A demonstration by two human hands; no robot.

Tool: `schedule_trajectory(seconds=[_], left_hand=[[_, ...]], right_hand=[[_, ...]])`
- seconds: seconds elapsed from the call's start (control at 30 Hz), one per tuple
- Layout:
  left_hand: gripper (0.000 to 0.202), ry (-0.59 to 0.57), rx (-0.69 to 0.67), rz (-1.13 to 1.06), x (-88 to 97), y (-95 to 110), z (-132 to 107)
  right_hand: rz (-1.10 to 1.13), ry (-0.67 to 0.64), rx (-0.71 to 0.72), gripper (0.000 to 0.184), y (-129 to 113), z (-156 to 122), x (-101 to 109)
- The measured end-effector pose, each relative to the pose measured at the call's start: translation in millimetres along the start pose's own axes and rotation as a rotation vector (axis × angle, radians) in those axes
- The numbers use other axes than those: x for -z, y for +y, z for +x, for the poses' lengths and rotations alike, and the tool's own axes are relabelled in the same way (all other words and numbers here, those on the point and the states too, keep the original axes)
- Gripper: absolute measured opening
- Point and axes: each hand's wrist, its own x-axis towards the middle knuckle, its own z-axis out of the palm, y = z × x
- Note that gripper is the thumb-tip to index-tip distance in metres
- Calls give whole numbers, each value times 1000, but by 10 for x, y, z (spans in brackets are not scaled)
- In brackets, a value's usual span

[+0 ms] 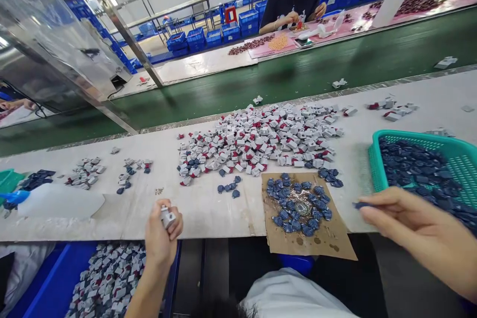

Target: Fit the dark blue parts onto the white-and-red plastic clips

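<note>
My left hand is closed round a small white and grey plastic part, held over the table's front edge. My right hand pinches a small dark blue piece between thumb and fingers, beside the teal basket full of dark blue pieces. Between the hands lies a brown cardboard sheet with a cluster of dark blue pieces around a glue spot. A big heap of white, red and grey parts covers the table's middle.
A blue bin with finished parts sits below my left hand. A white squeeze bottle lies at the left near small piles of parts. A green conveyor belt runs behind the table. A person in a dark shirt works across it.
</note>
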Motion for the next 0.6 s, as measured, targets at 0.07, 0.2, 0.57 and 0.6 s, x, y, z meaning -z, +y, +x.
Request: schedule_trajectory(seconds=[0.07, 0.2, 0.57, 0.6], left_hand=[[21, 30, 106, 47, 124, -55, 14], [34, -47, 237, 212, -58, -419, -175], [28, -350, 226, 284, -598, -642, -389], [28, -341, 232, 271, -598, -636, -379]], right_hand=[[-159, -118, 109, 30, 191, 2, -11], [-403, -171, 324, 30, 354, 34, -274], [-611, -404, 373, 18, 254, 439, -479], [-614, -416, 371, 17, 246, 450, -480]])
